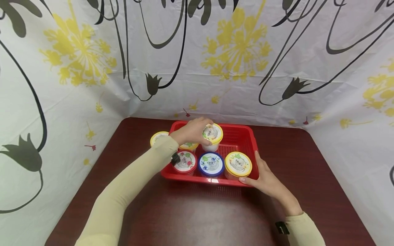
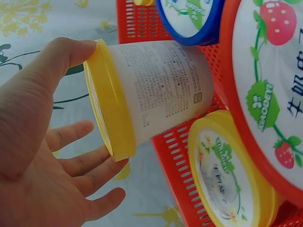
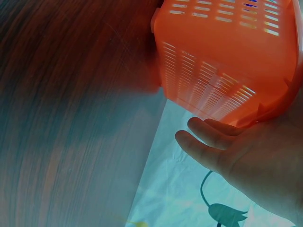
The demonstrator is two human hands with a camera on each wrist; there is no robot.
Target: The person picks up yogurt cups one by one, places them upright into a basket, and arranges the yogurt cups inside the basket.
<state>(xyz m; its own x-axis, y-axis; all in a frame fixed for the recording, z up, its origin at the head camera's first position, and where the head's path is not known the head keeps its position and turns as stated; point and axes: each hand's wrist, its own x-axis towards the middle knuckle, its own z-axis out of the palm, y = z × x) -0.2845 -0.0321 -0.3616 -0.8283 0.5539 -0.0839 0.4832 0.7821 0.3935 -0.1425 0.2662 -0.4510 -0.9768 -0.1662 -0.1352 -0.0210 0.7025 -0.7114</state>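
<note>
In the head view, my left hand (image 1: 194, 131) grips a yellow-lidded tub (image 1: 213, 134) by its lid, over the back of a red plastic basket (image 1: 252, 140). The left wrist view shows the thumb and fingertips at opposite edges of that lid, the printed white cup below it. My right hand (image 1: 269, 179) rests at the basket's front right corner, thumb on the front rim and fairly straight fingers along the outer side. Inside, a red-lidded tub (image 1: 185, 160), a blue-lidded tub (image 1: 211, 164) and a yellow-lidded tub (image 1: 238, 163) form the front row. Another yellow-lidded tub (image 1: 189, 146) is partly hidden under my left hand.
One more yellow-lidded tub (image 1: 157, 136) stands left of the basket, partly behind my left sleeve (image 1: 132, 184). The basket sits on a dark wood table (image 1: 191, 218). Patterned white sheeting (image 1: 191, 61) rises behind the table and on both sides.
</note>
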